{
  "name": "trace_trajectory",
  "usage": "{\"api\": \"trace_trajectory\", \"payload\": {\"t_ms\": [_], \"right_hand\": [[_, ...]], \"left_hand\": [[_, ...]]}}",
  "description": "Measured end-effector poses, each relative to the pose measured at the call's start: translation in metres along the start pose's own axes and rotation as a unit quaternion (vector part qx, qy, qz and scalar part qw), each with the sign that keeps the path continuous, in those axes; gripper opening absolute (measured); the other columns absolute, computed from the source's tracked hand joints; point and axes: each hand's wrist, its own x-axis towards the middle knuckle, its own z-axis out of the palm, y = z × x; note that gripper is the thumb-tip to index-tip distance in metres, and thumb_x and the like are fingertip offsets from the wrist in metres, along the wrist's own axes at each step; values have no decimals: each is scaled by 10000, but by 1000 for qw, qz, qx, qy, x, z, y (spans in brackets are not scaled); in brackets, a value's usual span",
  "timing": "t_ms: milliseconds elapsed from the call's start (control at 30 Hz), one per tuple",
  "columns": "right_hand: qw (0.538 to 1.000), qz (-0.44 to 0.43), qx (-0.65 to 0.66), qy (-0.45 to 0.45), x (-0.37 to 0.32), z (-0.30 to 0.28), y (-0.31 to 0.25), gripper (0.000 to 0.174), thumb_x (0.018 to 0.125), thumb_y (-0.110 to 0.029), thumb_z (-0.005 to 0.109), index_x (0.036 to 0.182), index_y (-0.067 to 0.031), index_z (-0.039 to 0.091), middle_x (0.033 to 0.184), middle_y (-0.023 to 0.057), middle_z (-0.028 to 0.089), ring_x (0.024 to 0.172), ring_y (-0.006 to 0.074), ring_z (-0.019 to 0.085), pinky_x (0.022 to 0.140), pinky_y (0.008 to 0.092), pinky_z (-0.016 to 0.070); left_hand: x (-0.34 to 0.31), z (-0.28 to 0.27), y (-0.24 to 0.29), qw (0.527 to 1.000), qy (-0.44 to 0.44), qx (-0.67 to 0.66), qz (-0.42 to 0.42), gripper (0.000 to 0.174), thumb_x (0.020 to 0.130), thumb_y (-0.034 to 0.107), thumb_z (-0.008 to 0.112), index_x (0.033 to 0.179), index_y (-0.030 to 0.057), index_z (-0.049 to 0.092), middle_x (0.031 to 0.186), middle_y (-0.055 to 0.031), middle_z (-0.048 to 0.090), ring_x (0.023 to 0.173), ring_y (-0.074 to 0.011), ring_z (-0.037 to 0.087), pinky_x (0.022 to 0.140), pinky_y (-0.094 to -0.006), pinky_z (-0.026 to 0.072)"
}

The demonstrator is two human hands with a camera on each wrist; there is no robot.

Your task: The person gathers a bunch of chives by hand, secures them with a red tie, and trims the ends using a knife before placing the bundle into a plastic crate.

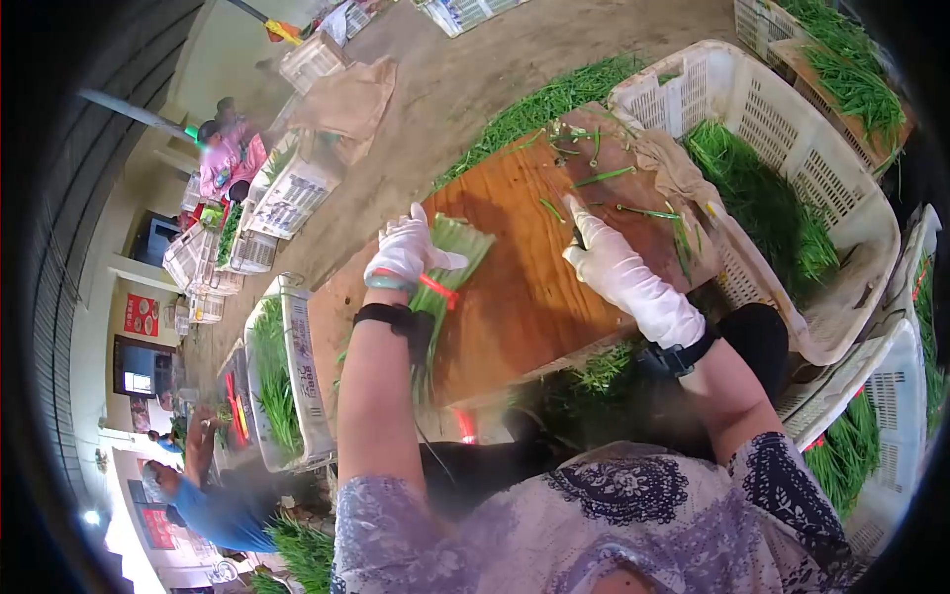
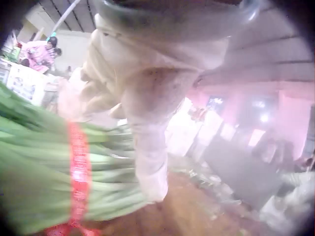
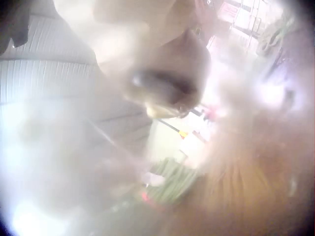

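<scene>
A bundle of chives (image 1: 460, 243), tied with red tape (image 1: 438, 290), lies across the left part of a wooden board (image 1: 534, 297). My gloved left hand (image 1: 406, 249) grips it near the pale stalk ends, the thumb laid over them. Close up in the left wrist view, the red band circles the chives (image 2: 34, 162) beside the gloved hand (image 2: 152, 113). My gloved right hand (image 1: 618, 267) is over the board's right side, curled around a small dark object (image 3: 165, 84) mostly hidden in the palm; I cannot tell its kind. The right wrist view is hazy.
Loose trimmings (image 1: 606, 177) lie on the board's far right. Right of it stands a large white crate (image 1: 811, 124) holding chives, a cloth (image 1: 673, 163) over its near rim. Another crate (image 1: 302, 346) stands at left. Loose chives (image 1: 544, 114) lie beyond the board. People sit farther left.
</scene>
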Motion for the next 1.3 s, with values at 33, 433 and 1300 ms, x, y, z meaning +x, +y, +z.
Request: {"api": "trace_trajectory", "payload": {"t_ms": [33,433,1300], "right_hand": [[987,99,80,-95,-1,-9,-8,684,884,-100,560,1488,-46,245,936,219,648,678,260,619,656,385,500],[982,72,87,-154,-6,11,-17,661,909,-85,541,1502,-99,249,910,64,480,705,143,470,636,279,427],[997,-35,67,9,-40,13,-10,660,874,31,491,1473,44,215,1414,290,403,1307,329,444,1062,321,358]], "left_hand": [[-6,-1,4,1000,-7,-11,-14,1229,550,586,854,1447,-5,256,1283,-232,557,1210,-331,533,1022,-417,387],[33,62,-13,951,-10,-308,-29,1172,562,264,917,1464,-27,226,1240,-119,602,1130,-187,578,981,-328,434],[2,34,19,820,-228,-482,208,669,663,127,861,1255,25,568,1085,-33,674,966,-130,607,883,-300,471]]}}
